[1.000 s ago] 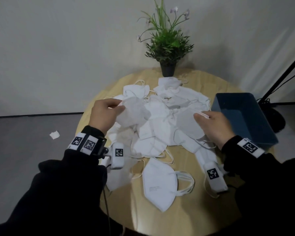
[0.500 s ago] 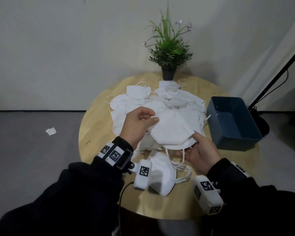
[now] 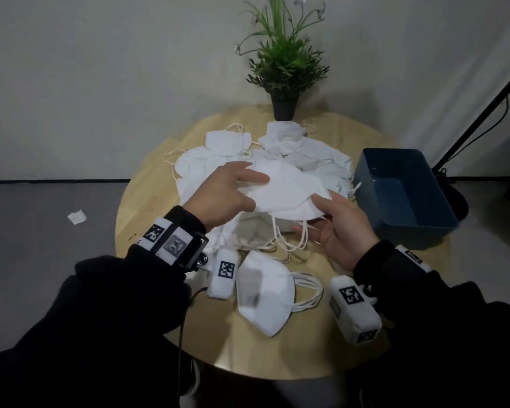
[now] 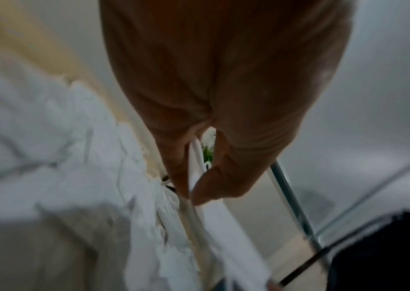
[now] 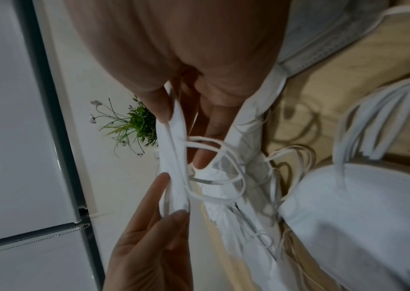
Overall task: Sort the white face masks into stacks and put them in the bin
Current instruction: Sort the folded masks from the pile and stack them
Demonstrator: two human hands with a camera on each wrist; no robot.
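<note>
we've got both hands on 1 mask, lifted over the pile: left hand pinching its left end, right hand its right. long axis runs left-right, bin nearer our right.

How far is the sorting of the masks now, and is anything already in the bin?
Done: nothing visible; the blue bin looks empty. In hand: the left hand and right hand hold folded masks together above the pile. Left: that pile and one mask near the table's front edge.
</note>
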